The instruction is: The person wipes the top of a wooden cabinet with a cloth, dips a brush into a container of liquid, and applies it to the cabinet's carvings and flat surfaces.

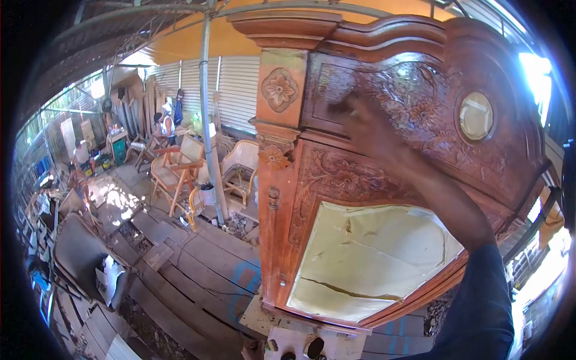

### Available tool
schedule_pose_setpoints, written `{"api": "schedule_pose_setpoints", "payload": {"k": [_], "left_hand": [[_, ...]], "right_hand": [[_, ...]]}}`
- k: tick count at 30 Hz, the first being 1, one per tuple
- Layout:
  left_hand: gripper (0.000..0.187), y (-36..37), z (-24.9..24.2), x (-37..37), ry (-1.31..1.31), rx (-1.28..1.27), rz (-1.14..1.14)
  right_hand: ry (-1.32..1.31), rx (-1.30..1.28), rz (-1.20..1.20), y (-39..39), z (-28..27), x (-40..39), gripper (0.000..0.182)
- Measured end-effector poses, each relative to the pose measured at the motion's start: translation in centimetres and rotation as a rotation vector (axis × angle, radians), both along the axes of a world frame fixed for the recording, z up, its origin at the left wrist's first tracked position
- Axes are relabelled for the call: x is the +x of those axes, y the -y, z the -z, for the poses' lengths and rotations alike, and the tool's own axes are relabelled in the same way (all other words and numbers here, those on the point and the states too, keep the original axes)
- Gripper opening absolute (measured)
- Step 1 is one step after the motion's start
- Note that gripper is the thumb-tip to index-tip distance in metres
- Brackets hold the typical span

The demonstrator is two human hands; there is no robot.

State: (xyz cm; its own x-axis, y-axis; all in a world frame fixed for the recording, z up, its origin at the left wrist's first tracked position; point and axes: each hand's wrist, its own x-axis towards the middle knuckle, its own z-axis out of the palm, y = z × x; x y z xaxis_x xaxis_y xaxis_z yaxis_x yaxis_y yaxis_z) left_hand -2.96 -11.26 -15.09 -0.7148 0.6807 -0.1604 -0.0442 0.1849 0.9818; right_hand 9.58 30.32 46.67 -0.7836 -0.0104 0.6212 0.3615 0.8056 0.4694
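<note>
Brown cabinet [345,180] upright, carved front [429,111] twd R hand [365,124]

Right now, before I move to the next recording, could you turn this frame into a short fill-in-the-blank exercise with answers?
The right hand is raised before the ____ half of the cabinet.
The left hand shows at the picture's ____ edge.
The square block bears a carved ____.
In the picture, the armchair stands to the ____ of the cabinet.

Missing words: upper; bottom; flower; left.
</note>
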Motion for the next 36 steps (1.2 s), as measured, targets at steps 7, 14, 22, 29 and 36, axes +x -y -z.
{"api": "schedule_pose_setpoints", "payload": {"k": [7,14,22,29,36], "left_hand": [[0.034,1.9,3.9,-0.6,-0.185,-0.174,0.015],[0.04,4.6,7.0,-1.3,-0.137,-0.132,-0.143],[0.031,-1.1,-1.4,-2.4,-0.182,-0.086,0.04],[0.033,-0.7,-0.1,-1.4,-0.16,-0.131,0.059],[0.026,0.3,4.2,0.0,-0.182,-0.126,0.111]], "right_hand": [[0.073,0.276,-0.022,-0.1,-0.9,-1.0,0.043],[-0.499,0.191,0.286,3.1,4.7,14.4,0.04],[-0.404,0.253,0.097,0.4,-0.6,5.3,0.033],[0.106,0.283,0.015,-0.1,0.6,7.6,0.031],[0.104,0.278,-0.041,-0.2,-2.1,3.8,0.043]]}}
